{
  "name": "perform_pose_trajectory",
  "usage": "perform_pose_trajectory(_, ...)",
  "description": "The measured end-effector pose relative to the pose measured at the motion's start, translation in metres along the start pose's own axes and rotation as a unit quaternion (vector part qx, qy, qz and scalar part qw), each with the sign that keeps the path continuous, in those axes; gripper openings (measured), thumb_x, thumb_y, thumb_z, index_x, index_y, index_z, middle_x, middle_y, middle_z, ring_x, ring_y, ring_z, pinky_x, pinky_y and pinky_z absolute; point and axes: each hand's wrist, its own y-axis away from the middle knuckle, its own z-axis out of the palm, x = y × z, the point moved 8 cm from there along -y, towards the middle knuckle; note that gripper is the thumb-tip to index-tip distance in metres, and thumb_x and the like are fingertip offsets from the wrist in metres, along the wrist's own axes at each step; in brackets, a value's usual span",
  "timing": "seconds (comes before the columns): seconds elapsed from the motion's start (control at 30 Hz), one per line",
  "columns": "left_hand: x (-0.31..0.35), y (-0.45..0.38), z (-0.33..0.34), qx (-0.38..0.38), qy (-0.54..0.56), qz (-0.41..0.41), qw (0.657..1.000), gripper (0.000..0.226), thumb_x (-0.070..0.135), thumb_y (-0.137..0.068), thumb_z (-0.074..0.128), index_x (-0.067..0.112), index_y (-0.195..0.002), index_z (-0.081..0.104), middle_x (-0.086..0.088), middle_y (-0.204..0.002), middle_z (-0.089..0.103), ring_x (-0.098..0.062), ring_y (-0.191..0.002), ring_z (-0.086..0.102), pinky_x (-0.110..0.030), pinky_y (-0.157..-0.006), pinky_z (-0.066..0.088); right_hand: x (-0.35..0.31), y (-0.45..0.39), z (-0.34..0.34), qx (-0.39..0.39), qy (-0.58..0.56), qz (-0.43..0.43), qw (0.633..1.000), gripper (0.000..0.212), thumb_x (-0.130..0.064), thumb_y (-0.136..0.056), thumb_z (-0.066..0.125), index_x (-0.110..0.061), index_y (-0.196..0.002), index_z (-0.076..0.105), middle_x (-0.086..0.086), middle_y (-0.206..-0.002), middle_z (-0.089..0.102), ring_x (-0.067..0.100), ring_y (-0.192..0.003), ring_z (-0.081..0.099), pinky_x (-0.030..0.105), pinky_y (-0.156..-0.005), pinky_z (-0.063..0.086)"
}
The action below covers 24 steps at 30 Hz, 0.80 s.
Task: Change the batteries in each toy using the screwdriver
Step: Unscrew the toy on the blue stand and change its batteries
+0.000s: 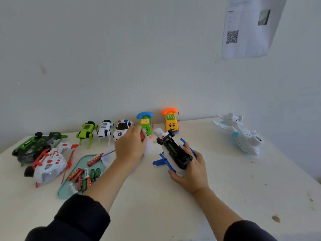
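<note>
My right hand [191, 169] grips an upturned white and blue toy plane [171, 150] on the table, its black underside and open battery bay facing up with a green battery inside. My left hand [131, 145] hovers just left of the plane and pinches a small red battery [142, 136]. A teal tray [66, 190] at the left holds several red and green batteries [83, 178]. No screwdriver can be made out for certain.
Along the wall stand a green robot dog [86, 132], a white robot dog [105, 128], a police car [122, 128], a green phone toy [145, 123] and a yellow phone toy [171, 121]. A green car [34, 145] and a white-red toy [49, 162] lie left; a white plane [241, 134] lies right.
</note>
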Motion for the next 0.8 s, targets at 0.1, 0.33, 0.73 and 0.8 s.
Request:
perform_pose_trajectory(0.1,-0.038,0.016,0.034,-0.182,-0.154,-0.098,0.966,0.025,0.023,-0.096,0.045,0.012,-0.116,0.055,-0.005,-0.112,0.051,-0.024,-0.083,0.055,-0.031,-0.061,0.037,0.001,0.001,0.000,0.002,0.001,-0.006,1.000,0.089,-0.058,-0.062,0.056,-0.017,-0.139,0.039,0.002,-0.138,0.049,0.033,-0.111,0.049,0.044,-0.092,0.045)
perform_pose_trajectory(0.33,0.001,0.011,-0.024,0.074,0.279,-0.008,0.957,0.027,0.015,-0.086,0.049,0.002,-0.108,0.057,-0.014,-0.099,0.055,-0.020,-0.080,0.052,-0.028,-0.072,0.046,0.002,0.001,0.000,0.011,0.003,0.001,1.000,0.093,-0.060,-0.062,0.054,-0.015,-0.142,0.035,0.002,-0.138,0.050,0.036,-0.112,0.048,0.045,-0.094,0.045)
perform_pose_trajectory(0.73,0.054,0.025,-0.031,0.067,0.424,0.097,0.898,0.022,0.046,-0.093,0.047,0.027,-0.103,0.043,-0.005,-0.077,0.063,-0.009,-0.063,0.065,-0.024,-0.056,0.053,0.004,0.003,-0.004,0.034,-0.028,-0.003,0.999,0.094,-0.063,-0.059,0.059,-0.027,-0.141,0.030,-0.004,-0.142,0.044,0.022,-0.125,0.036,0.038,-0.100,0.036)
perform_pose_trajectory(0.8,0.056,0.030,-0.028,0.074,0.376,0.148,0.912,0.027,0.047,-0.095,0.042,0.021,-0.102,0.044,-0.003,-0.075,0.059,-0.012,-0.063,0.061,-0.017,-0.056,0.048,0.005,0.003,-0.004,0.040,-0.031,-0.008,0.999,0.092,-0.062,-0.060,0.059,-0.027,-0.140,0.032,-0.005,-0.142,0.043,0.025,-0.127,0.037,0.040,-0.101,0.037)
